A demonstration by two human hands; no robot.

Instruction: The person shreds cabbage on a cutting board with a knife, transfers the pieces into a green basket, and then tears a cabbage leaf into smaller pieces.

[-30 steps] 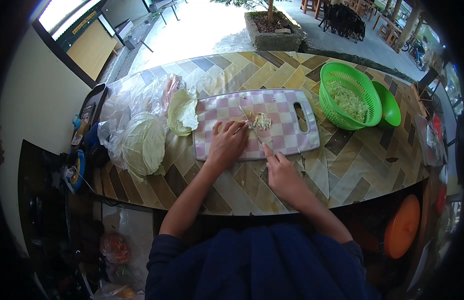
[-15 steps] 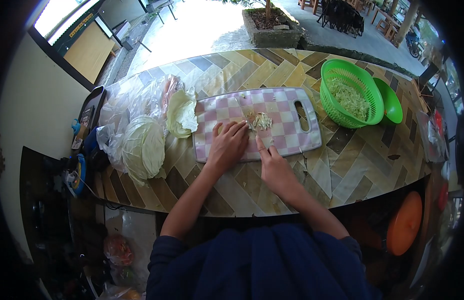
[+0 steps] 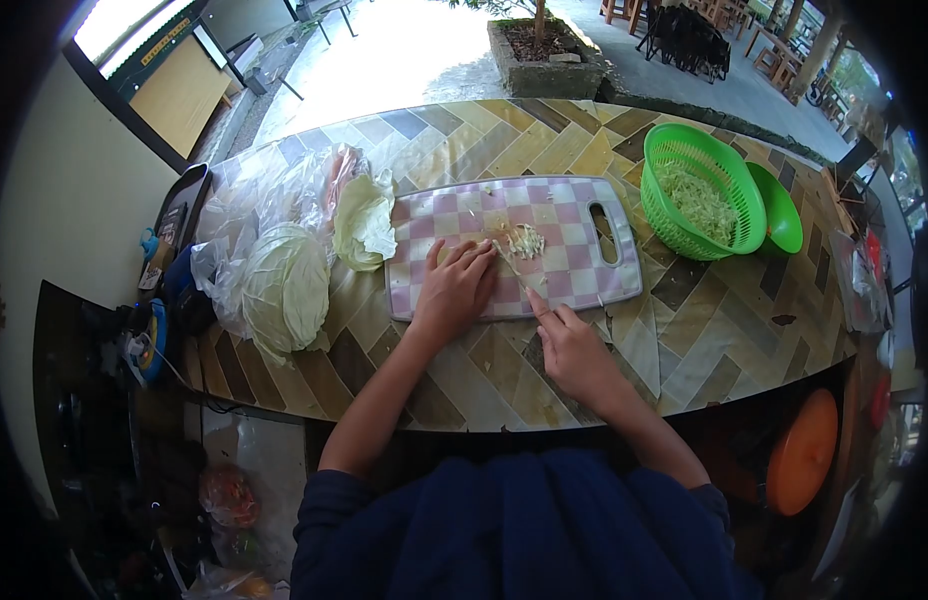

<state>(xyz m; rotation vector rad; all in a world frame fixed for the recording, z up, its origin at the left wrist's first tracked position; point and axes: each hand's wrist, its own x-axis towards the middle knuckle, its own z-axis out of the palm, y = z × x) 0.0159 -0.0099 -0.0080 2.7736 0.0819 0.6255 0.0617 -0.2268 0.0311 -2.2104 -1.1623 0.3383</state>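
Note:
My right hand (image 3: 576,350) is wrapped round the handle of a knife (image 3: 524,268), whose blade points up and left across the chequered pink-and-white cutting board (image 3: 424,215). My left hand (image 3: 456,288) rests on the board with bent fingers, pressing on a piece of cabbage that it mostly hides; its fingertips are close to the blade. A small heap of shredded cabbage (image 3: 526,240) lies just beyond the knife. Left of the board are a loose cabbage leaf (image 3: 364,228) and a large pale cabbage (image 3: 287,290).
A green basket (image 3: 661,205) of shredded cabbage stands right of the board, beside a green bowl (image 3: 781,215). Crumpled clear plastic bags (image 3: 239,215) lie behind the cabbage. A black tray (image 3: 189,195) is at the left edge. An orange round object (image 3: 804,450) is below the table.
My right hand has moved slightly right and towards me, and the knife now slants more across the board. My left hand stays nearly in place.

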